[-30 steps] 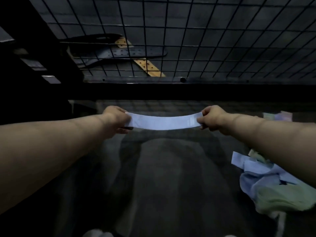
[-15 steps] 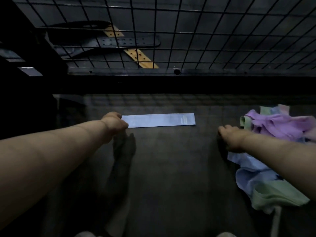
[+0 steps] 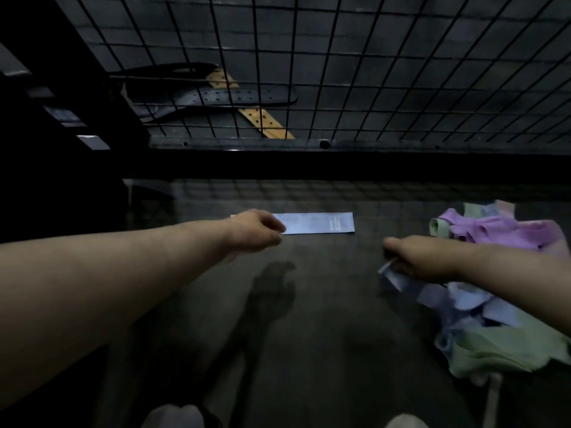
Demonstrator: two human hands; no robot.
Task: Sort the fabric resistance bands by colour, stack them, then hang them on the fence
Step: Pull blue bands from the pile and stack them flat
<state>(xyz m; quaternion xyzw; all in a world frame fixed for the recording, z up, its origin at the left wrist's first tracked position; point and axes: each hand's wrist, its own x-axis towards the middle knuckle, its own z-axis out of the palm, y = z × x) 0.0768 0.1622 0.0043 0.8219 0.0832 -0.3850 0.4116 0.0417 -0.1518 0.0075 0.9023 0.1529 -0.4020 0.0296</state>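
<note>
- The fingers of the right hand (image 3: 426, 257) were curled and clamped on the end of a second blue band (image 3: 398, 278), which was pinched at the near-left edge of the heap (image 3: 482, 319). Only the thumb and knuckles were shown.
- The fingers of the left hand (image 3: 256, 231) were tucked under the palm, over the left end of the flat blue band (image 3: 318, 223). It could not be told whether that end was pinched or the hand was only held above it.
- The flat blue band was laid out straight on the dark surface (image 3: 309, 304), between the hands and the fence (image 3: 340, 72) and well apart from the heap.
- The bands were judged to be light, soft and limp, somewhat stretchy and not fragile. One lifted by a single end would be expected to sag and fold.
- A hold at both short ends, with the band kept lightly taut, was judged best for laying it squarely on the flat one.
- The heap was seen tangled, with purple bands (image 3: 494, 231) at the far side and green bands (image 3: 500, 350) nearest. Neighbouring bands could be dragged along by a quick pull.
- No band was seen hung on the fence; dark belts (image 3: 216, 97) were seen behind its wire.
</note>
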